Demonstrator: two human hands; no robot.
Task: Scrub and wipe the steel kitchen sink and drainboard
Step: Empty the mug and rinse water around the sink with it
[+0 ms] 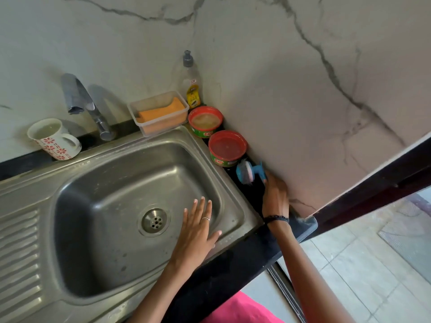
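The steel sink [98, 194] fills the middle of the head view, with a round drain [154, 221] in its basin. Its ribbed drainboard [18, 252] runs off to the left. My left hand [198, 227] is spread flat with straight fingers over the basin's right side, near the drain. My right hand [275, 197] reaches to the black counter strip right of the sink and grips the handle of a blue scrub brush [248, 172] with steel wool bristles. The brush sits beside the wall.
Two red-rimmed dish soap tubs [205, 121] [227, 146] stand along the wall. Behind the sink are a plastic box with an orange sponge [161, 113], a dish liquid bottle [190, 82], a steel tap [81, 101] and a flowered mug [54, 138]. The black counter [224, 271] edges the front.
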